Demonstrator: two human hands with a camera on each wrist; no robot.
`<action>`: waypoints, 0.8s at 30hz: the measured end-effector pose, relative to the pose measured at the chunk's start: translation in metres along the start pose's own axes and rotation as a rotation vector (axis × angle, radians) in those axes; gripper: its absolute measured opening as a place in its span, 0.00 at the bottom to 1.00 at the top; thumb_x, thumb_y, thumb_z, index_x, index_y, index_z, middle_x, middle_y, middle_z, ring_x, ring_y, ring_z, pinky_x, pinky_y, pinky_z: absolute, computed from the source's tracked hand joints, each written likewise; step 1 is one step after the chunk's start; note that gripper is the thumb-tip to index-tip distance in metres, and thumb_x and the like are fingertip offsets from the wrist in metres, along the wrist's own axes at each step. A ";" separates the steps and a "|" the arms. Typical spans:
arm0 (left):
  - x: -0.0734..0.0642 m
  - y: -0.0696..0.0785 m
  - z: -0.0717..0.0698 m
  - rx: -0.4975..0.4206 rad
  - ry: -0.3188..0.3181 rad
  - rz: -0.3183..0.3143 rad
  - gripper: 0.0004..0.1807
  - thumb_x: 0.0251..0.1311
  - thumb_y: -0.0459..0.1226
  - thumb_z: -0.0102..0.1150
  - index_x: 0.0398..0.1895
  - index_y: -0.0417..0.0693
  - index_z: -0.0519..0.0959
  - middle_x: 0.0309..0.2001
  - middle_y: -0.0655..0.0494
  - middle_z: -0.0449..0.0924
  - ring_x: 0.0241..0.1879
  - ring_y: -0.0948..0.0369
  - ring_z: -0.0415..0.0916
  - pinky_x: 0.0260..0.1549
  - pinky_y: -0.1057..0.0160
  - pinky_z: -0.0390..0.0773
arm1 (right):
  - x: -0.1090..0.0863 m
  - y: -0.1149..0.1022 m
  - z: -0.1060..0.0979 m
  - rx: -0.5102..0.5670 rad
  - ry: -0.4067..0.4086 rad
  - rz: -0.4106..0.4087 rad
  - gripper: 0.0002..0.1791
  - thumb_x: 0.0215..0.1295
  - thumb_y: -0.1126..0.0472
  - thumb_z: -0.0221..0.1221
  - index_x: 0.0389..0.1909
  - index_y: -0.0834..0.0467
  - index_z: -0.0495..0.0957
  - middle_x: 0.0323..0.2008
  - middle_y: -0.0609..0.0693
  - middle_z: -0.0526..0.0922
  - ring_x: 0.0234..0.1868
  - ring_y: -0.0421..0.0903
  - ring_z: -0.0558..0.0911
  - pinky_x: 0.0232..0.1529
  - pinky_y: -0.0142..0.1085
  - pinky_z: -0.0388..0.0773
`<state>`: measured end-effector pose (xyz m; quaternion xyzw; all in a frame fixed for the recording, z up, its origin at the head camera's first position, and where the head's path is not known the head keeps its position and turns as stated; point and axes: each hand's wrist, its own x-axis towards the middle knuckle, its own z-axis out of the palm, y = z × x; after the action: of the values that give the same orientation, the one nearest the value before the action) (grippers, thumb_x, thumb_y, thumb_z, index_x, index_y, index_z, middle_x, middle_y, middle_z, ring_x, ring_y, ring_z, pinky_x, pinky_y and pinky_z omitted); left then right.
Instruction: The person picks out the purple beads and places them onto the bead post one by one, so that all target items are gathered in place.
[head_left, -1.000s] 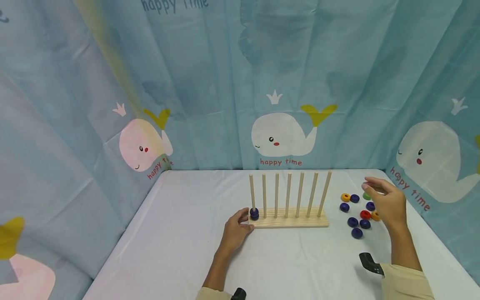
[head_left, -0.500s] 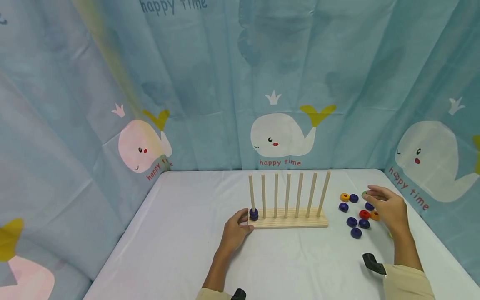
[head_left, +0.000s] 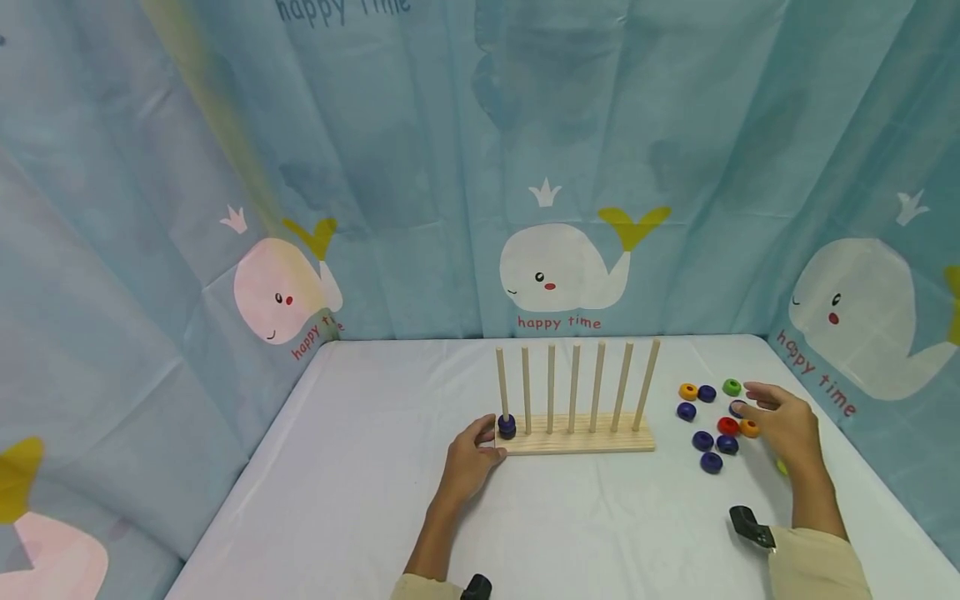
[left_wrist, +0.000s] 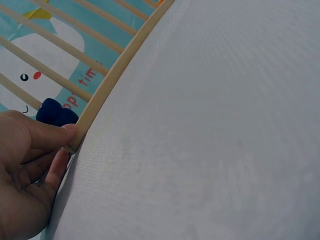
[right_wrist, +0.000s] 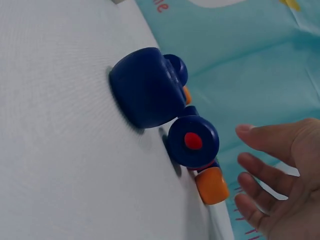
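My left hand (head_left: 469, 458) grips the left end of a wooden peg rack (head_left: 585, 444), thumb at the front edge. The rack has a row of upright pegs. Two dark blue beads (head_left: 507, 427) are stacked on its leftmost peg, close to my left fingers. My right hand (head_left: 787, 425) hovers over loose beads on the right, thumb and fingers apart. Its fingertips are right at a blue bead (head_left: 734, 409), which they partly cover. Just beyond lies a green bead (head_left: 732, 387). In the right wrist view nothing sits between the fingers of this hand (right_wrist: 282, 182).
Around the right hand lie several blue beads (head_left: 712, 462), a red bead (head_left: 727, 426) and orange beads (head_left: 688, 392). A yellow-green bead (head_left: 782, 467) peeks out by the right wrist. A whale-print curtain (head_left: 420, 208) surrounds the white tabletop (head_left: 360, 467).
My right hand has come down and nearer, from over the green bead to the blue bead, leaving the green one in full sight. The left hand and rack have stayed put.
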<state>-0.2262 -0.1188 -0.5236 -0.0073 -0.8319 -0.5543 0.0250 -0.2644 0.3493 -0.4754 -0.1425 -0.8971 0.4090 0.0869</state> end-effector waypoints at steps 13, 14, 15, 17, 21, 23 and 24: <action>0.000 0.001 0.000 -0.007 -0.004 0.002 0.33 0.56 0.33 0.66 0.67 0.50 0.70 0.52 0.50 0.79 0.44 0.59 0.80 0.46 0.58 0.78 | 0.001 0.010 0.010 0.010 0.014 0.054 0.29 0.70 0.57 0.57 0.67 0.64 0.66 0.63 0.69 0.68 0.59 0.67 0.70 0.42 0.45 0.81; 0.000 0.001 0.000 -0.004 -0.002 0.001 0.33 0.56 0.33 0.66 0.67 0.50 0.70 0.52 0.50 0.79 0.44 0.59 0.80 0.46 0.58 0.78 | 0.001 0.011 0.010 0.011 0.019 0.056 0.28 0.70 0.58 0.57 0.67 0.64 0.67 0.63 0.69 0.68 0.59 0.67 0.70 0.39 0.42 0.82; 0.000 0.002 0.000 0.000 0.000 -0.002 0.33 0.56 0.33 0.66 0.67 0.50 0.70 0.52 0.50 0.79 0.44 0.59 0.80 0.45 0.58 0.78 | 0.002 0.011 0.011 0.009 0.024 0.057 0.28 0.70 0.58 0.57 0.67 0.64 0.67 0.63 0.69 0.68 0.59 0.67 0.70 0.35 0.39 0.82; 0.000 0.002 0.000 0.003 0.001 -0.006 0.33 0.56 0.32 0.66 0.67 0.51 0.71 0.52 0.50 0.79 0.44 0.59 0.80 0.45 0.58 0.79 | 0.003 0.012 0.011 0.008 0.032 0.057 0.27 0.69 0.60 0.57 0.67 0.64 0.67 0.63 0.69 0.67 0.59 0.67 0.69 0.30 0.35 0.80; 0.000 0.002 0.000 0.002 0.003 -0.007 0.33 0.56 0.32 0.66 0.67 0.51 0.71 0.52 0.50 0.79 0.45 0.59 0.79 0.45 0.59 0.79 | 0.005 0.013 0.012 0.009 0.026 0.062 0.27 0.69 0.60 0.57 0.67 0.64 0.67 0.64 0.69 0.67 0.59 0.67 0.70 0.27 0.33 0.78; 0.000 0.002 0.001 0.000 0.003 -0.007 0.33 0.56 0.32 0.66 0.67 0.50 0.71 0.52 0.50 0.79 0.45 0.58 0.79 0.44 0.59 0.79 | 0.005 0.013 0.013 0.005 0.018 0.068 0.28 0.70 0.60 0.56 0.67 0.64 0.66 0.64 0.69 0.66 0.59 0.67 0.70 0.32 0.37 0.80; 0.000 0.002 0.000 -0.002 0.002 -0.007 0.33 0.56 0.32 0.66 0.67 0.50 0.71 0.52 0.50 0.79 0.45 0.58 0.79 0.44 0.59 0.79 | 0.005 0.013 0.013 0.000 0.015 0.064 0.28 0.70 0.59 0.56 0.68 0.64 0.66 0.64 0.69 0.67 0.59 0.68 0.70 0.32 0.38 0.80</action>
<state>-0.2263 -0.1177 -0.5219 -0.0036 -0.8315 -0.5550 0.0240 -0.2701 0.3504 -0.4935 -0.1745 -0.8914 0.4106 0.0806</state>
